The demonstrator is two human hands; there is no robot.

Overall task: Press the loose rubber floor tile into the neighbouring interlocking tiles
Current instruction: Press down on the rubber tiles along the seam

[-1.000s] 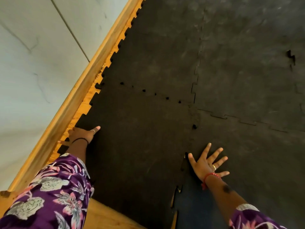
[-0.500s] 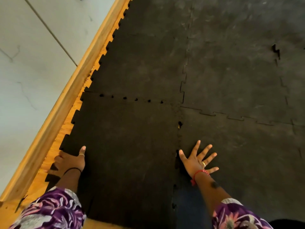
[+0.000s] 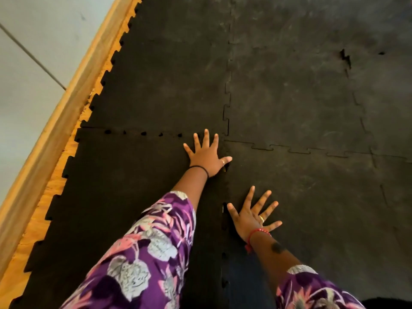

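Pressing loose tile (image 3: 124, 197), left hand (image 3: 206, 156) flat, right hand (image 3: 252, 217) splayed

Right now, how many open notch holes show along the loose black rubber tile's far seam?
5 holes, running rightward to the left hand, which may hide more.

Loose black tile (image 3: 124, 197) lies flat, small gaps along neighbouring tiles' (image 3: 289, 90) seams

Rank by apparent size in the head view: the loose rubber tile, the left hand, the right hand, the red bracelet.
1. Loose rubber tile.
2-3. Left hand and right hand: look alike, and their distances from the camera differ, so unranked.
4. Red bracelet.
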